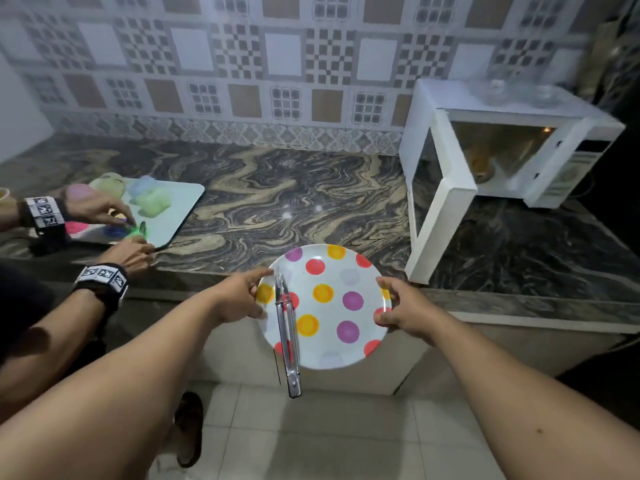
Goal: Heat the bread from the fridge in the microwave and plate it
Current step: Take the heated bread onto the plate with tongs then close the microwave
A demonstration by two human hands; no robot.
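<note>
Two hands: yours, both gripping the round white polka-dot plate [325, 306].
Tongs: slim metal tongs [286, 337] lie across it.
Left hand [239, 299]: pinches left rim.
Right hand [401, 311]: clasps right rim.

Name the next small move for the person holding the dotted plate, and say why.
Probably set the plate on the counter near the open microwave. The left hand and right hand both grip its rim, the tongs overhang it loosely, and something brownish, perhaps the bread, sits inside.
</note>
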